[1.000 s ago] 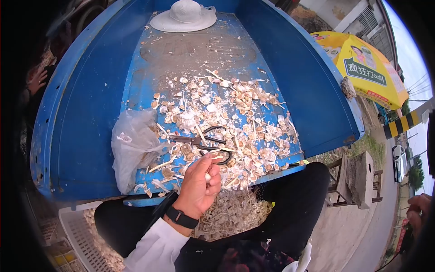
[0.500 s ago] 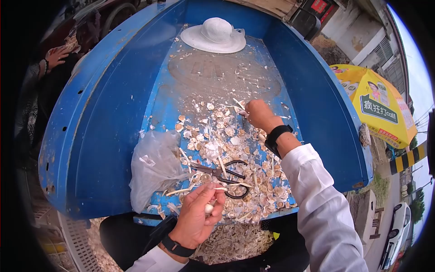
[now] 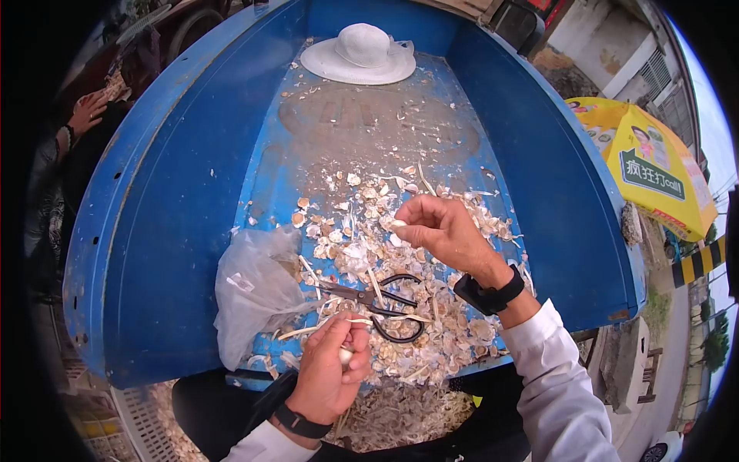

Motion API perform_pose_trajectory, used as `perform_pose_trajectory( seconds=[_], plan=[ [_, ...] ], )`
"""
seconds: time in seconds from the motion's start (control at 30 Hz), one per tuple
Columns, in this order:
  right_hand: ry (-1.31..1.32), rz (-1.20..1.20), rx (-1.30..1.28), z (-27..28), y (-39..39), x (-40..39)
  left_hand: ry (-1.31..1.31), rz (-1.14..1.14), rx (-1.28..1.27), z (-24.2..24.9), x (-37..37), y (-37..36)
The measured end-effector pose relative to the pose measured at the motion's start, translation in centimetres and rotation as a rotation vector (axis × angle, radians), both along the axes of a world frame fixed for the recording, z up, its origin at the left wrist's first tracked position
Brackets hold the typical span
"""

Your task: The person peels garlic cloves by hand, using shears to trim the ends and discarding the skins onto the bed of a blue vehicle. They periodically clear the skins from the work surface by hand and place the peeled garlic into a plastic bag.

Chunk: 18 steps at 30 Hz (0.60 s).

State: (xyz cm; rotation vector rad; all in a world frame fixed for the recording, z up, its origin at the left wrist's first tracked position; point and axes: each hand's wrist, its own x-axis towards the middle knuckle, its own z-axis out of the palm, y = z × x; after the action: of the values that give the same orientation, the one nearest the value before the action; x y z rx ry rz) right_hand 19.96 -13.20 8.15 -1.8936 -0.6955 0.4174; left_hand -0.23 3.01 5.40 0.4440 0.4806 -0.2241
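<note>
A blue worktop (image 3: 192, 200), curved up at both sides like a trough, fills most of the view. At its far end lies a white hat (image 3: 359, 55). A spread of pale garlic skins (image 3: 431, 323) covers the near half, and more skins are heaped below the worktop's near edge. A crumpled clear plastic bag (image 3: 254, 289) lies on the left of the skins, and black-handled scissors (image 3: 377, 299) lie among them, blades pointing left toward the bag.

The right hand (image 3: 443, 231) reaches in from the lower right, wrist bent, a black watch on it and a white sleeve behind. Its fingers are curled together, pinching a small white garlic clove (image 3: 398, 225) at the fingertips, above the skins and beyond the scissors.

The left hand (image 3: 331, 369) is raised at the near edge, palm turned toward the camera, also with a black watch. Its thumb and fingers close round another peeled clove (image 3: 346, 356), smooth and white, just near the scissor handles.

At the far left edge, another person's hand (image 3: 86, 112) shows.
</note>
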Motion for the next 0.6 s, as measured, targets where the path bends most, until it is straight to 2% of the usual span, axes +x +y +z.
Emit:
perform_pose_trajectory(
  seconds=[0.07,0.1,0.17,0.2,0.23,0.37,0.53,0.6],
  plan=[
    [0.369,0.266,0.332,5.5,0.7,-7.8,0.021,0.011,-0.012,-1.4,0.3,-0.2],
    [0.184,0.582,0.445,6.8,0.8,-10.0,0.043,0.022,-0.024,-1.8,0.4,-0.4],
    [0.423,1.154,0.668,7.7,1.2,-12.4,0.042,-0.001,-0.064,-1.1,0.4,-0.5],
    [0.43,0.886,1.051,9.2,2.7,-17.0,0.042,-0.01,-0.1,-0.8,0.3,-0.5],
    [0.564,0.862,1.117,8.3,2.6,-19.4,0.059,-0.016,-0.112,-1.0,0.3,-0.5],
    [0.649,0.838,1.159,8.5,3.1,-19.6,0.113,-0.036,-0.092,-0.9,0.3,-0.5],
    [0.602,0.832,1.309,7.6,3.7,-20.2,0.044,-0.056,-0.142,-0.8,0.1,-0.4],
    [0.519,0.871,1.237,7.9,3.3,-19.0,0.016,-0.068,-0.197,-1.0,-0.2,-0.4]
  ],
)
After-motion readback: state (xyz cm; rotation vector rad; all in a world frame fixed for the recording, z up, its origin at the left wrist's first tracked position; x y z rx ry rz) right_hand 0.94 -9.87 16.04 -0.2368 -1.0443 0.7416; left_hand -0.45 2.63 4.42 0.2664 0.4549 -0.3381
